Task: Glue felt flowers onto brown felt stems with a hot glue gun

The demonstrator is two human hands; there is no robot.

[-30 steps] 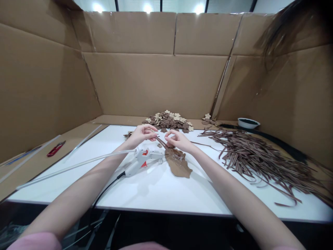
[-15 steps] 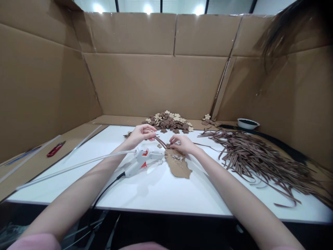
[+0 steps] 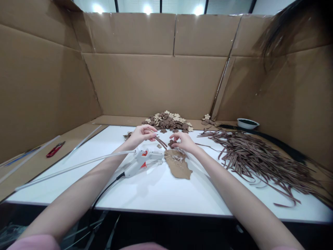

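Head camera: your left hand (image 3: pixel 142 133) is above the white board (image 3: pixel 156 198), thumb and fingers pinched together on a few thin brown strips (image 3: pixel 161 143). These slant down to the right from your fingertips, and their free ends lie near the top of the cardboard scrap (image 3: pixel 179 168).

Your right hand (image 3: pixel 184 143) faces it, fingers curled and bent at a small brown flower (image 3: pixel 171 143), with the tips touching it. You cannot tell from this view whether they are clamped on it. The flower sits just to the right of the strips and just beyond the scrap, which has a whitish, shiny patch on it.

Close to your left forearm, the white glue gun (image 3: pixel 143 159) points its nozzle at the scrap, with a long clear glue stick (image 3: pixel 75 169) running out behind it.

Past your hands is a pile of flowers (image 3: pixel 170 122), pale and brown. A large heap of strips (image 3: pixel 257 156) spreads to your right, and a white bowl (image 3: pixel 247 127) stands beyond it. At your far left is a red cutter (image 3: pixel 54 150).
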